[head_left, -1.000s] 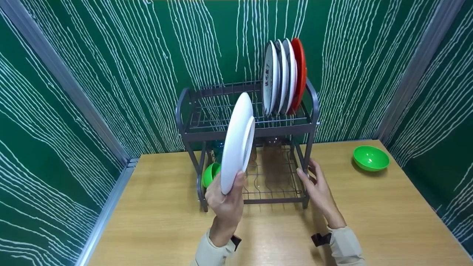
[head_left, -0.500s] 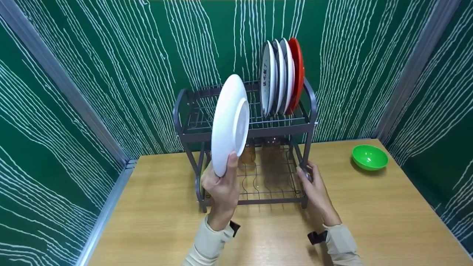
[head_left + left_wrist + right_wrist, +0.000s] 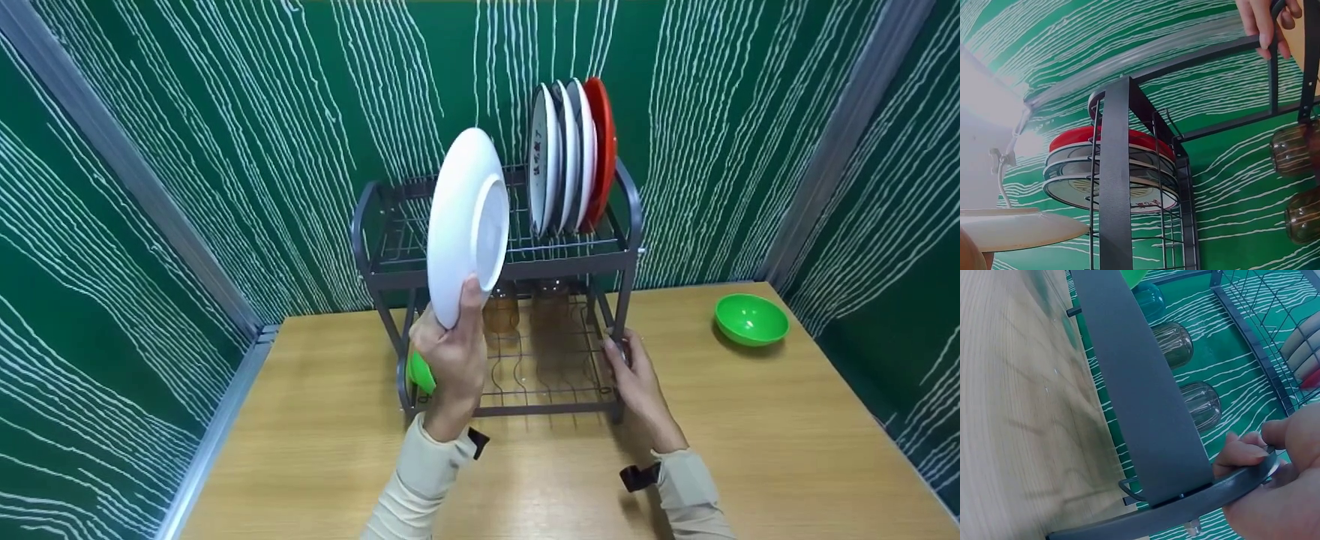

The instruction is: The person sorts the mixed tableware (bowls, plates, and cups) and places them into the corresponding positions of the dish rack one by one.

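My left hand point(image 3: 452, 356) pinches a white plate point(image 3: 457, 217) by its lower edge and holds it on edge, its foot ring turned right. In the head view the plate overlaps the front of the dark two-tier dish rack point(image 3: 570, 265). Its rim appears right at the upper tier's wires in the left wrist view. My right hand point(image 3: 1280, 472) curls round the rack's curved side frame point(image 3: 1213, 495), low on the right. Several plates stand upright at the right of the upper tier: white ones point(image 3: 548, 165) with a red plate point(image 3: 604, 150) at the end.
A green bowl point(image 3: 751, 319) sits on the wooden table point(image 3: 750, 435) to the right. On the lower tier are another green bowl point(image 3: 421, 372), partly hidden, and upturned glasses, one amber-brown point(image 3: 501, 313), one teal point(image 3: 1150, 299). Green walls with white streaks enclose the table.
My left hand has raised the white plate and shifted it slightly left, showing more of its underside. My right hand has stayed on the rack's side frame.
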The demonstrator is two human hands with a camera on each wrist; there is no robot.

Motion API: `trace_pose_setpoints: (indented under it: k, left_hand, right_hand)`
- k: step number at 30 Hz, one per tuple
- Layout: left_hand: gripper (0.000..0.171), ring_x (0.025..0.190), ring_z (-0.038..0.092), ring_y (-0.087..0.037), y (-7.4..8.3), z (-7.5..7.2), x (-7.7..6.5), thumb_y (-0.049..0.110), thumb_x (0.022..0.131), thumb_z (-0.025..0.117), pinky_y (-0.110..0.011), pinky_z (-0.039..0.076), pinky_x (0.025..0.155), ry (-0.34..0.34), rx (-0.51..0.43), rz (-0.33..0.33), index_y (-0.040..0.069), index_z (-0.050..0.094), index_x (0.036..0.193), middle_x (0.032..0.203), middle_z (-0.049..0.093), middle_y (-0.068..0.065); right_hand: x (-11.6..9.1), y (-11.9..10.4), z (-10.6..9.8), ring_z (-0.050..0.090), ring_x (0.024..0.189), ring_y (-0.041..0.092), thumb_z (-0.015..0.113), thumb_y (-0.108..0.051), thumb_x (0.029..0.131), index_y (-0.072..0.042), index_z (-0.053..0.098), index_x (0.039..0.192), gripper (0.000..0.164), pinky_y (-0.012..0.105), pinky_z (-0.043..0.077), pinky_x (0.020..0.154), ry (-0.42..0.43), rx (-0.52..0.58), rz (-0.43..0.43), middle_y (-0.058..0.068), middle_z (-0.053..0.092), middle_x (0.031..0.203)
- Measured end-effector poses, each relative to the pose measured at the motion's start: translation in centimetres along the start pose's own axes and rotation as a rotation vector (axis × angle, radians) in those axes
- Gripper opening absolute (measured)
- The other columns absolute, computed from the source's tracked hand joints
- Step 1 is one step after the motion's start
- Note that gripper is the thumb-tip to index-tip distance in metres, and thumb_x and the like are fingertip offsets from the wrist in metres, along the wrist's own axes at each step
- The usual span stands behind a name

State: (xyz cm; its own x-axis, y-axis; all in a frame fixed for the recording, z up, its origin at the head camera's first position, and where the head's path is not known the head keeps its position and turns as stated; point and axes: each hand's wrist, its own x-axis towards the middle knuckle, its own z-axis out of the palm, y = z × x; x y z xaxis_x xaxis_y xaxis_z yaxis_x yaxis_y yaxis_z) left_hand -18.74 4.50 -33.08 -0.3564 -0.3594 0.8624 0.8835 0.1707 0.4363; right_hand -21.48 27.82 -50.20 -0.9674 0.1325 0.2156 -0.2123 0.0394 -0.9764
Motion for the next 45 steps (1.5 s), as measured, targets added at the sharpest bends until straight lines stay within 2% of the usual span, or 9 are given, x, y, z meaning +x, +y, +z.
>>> trace_pose_setpoints:
  k: [4, 10, 13, 20, 23, 28, 33, 37, 45]
  left_hand:
    - [0.047, 0.098, 0.067, -0.028, 0.0, 0.6, 0.5, 0.034, 0.091, 0.063, -0.039, 0.055, 0.078, 0.001, -0.021, -0.032, -0.010, 0.062, 0.108, 0.105, 0.068, -0.020]
    - [0.049, 0.098, 0.067, -0.028, 0.0, 1.6, 1.3, 0.037, 0.091, 0.063, -0.040, 0.055, 0.078, 0.026, -0.048, -0.048, -0.011, 0.065, 0.100, 0.103, 0.068, -0.021]
    - [0.050, 0.096, 0.067, -0.028, 0.1, 2.3, 1.7, 0.038, 0.090, 0.063, -0.040, 0.055, 0.078, 0.050, -0.057, -0.056, -0.012, 0.066, 0.097, 0.101, 0.068, -0.022]
    - [0.047, 0.082, 0.070, -0.025, 0.0, 4.3, 3.4, 0.037, 0.090, 0.063, -0.038, 0.058, 0.068, 0.091, -0.113, -0.106, -0.009, 0.068, 0.081, 0.093, 0.071, -0.018]
    - [0.046, 0.092, 0.069, -0.025, -0.1, 5.1, 3.9, 0.037, 0.090, 0.063, -0.039, 0.057, 0.074, 0.095, -0.151, -0.143, -0.009, 0.069, 0.094, 0.101, 0.070, -0.017]
    - [0.033, 0.090, 0.069, -0.024, -0.5, 6.2, 4.7, 0.024, 0.092, 0.063, -0.039, 0.057, 0.072, 0.116, -0.192, -0.201, -0.008, 0.069, 0.092, 0.101, 0.069, -0.018]
    - [0.016, 0.086, 0.070, -0.027, 0.7, 6.9, 5.8, 0.001, 0.091, 0.058, -0.037, 0.058, 0.071, 0.116, -0.183, -0.277, -0.012, 0.067, 0.089, 0.098, 0.068, -0.023]
    - [0.017, 0.086, 0.070, -0.027, 1.7, 7.5, 6.3, 0.002, 0.091, 0.058, -0.035, 0.058, 0.070, 0.100, -0.149, -0.324, -0.013, 0.067, 0.093, 0.099, 0.068, -0.023]
    - [0.021, 0.084, 0.070, -0.026, -1.5, 9.1, 5.7, 0.012, 0.093, 0.061, -0.031, 0.058, 0.064, 0.048, -0.051, -0.319, -0.007, 0.069, 0.092, 0.098, 0.070, -0.018]
  right_hand:
    - [0.5, 1.6, 0.0, 0.041, 0.065, 0.014, 0.039, -0.020, 0.103, -0.006, 0.041, 0.129, 0.030, 0.022, 0.035, 0.053, 0.020, 0.000, 0.005, 0.009, 0.049, 0.089]
    - [0.3, 2.0, 0.2, 0.045, 0.088, 0.024, 0.036, -0.025, 0.104, -0.006, 0.036, 0.131, 0.034, 0.028, 0.037, 0.068, 0.043, -0.039, 0.053, 0.021, 0.052, 0.115]
    - [0.6, 2.9, 0.1, 0.045, 0.095, 0.030, 0.037, -0.027, 0.103, -0.007, 0.037, 0.131, 0.034, 0.030, 0.036, 0.073, 0.061, -0.057, 0.021, 0.022, 0.053, 0.116]
    - [0.1, 0.9, 0.5, 0.047, 0.117, 0.039, 0.035, -0.012, 0.103, 0.005, 0.037, 0.131, 0.032, 0.039, 0.034, 0.099, 0.057, -0.060, -0.040, 0.027, 0.053, 0.115]
    - [-0.4, -0.4, 0.9, 0.046, 0.118, 0.041, 0.034, -0.009, 0.103, 0.006, 0.036, 0.131, 0.032, 0.043, 0.034, 0.102, 0.056, -0.053, -0.025, 0.027, 0.052, 0.116]
    - [-0.5, -1.0, 1.1, 0.046, 0.116, 0.037, 0.035, -0.007, 0.103, 0.008, 0.036, 0.131, 0.032, 0.041, 0.034, 0.101, 0.051, -0.061, -0.021, 0.023, 0.052, 0.114]
    - [0.2, 0.5, 0.7, 0.045, 0.113, 0.036, 0.037, -0.011, 0.103, 0.005, 0.037, 0.130, 0.031, 0.036, 0.033, 0.096, 0.048, -0.029, -0.031, 0.019, 0.054, 0.112]
    - [0.8, 2.2, 0.5, 0.046, 0.111, 0.034, 0.038, -0.017, 0.103, 0.002, 0.038, 0.130, 0.033, 0.036, 0.033, 0.094, 0.059, -0.034, -0.041, 0.022, 0.053, 0.113]
    - [0.9, 3.2, 0.5, 0.049, 0.114, 0.038, 0.039, -0.020, 0.103, 0.000, 0.039, 0.129, 0.033, 0.032, 0.037, 0.096, 0.083, -0.036, -0.076, 0.026, 0.054, 0.114]
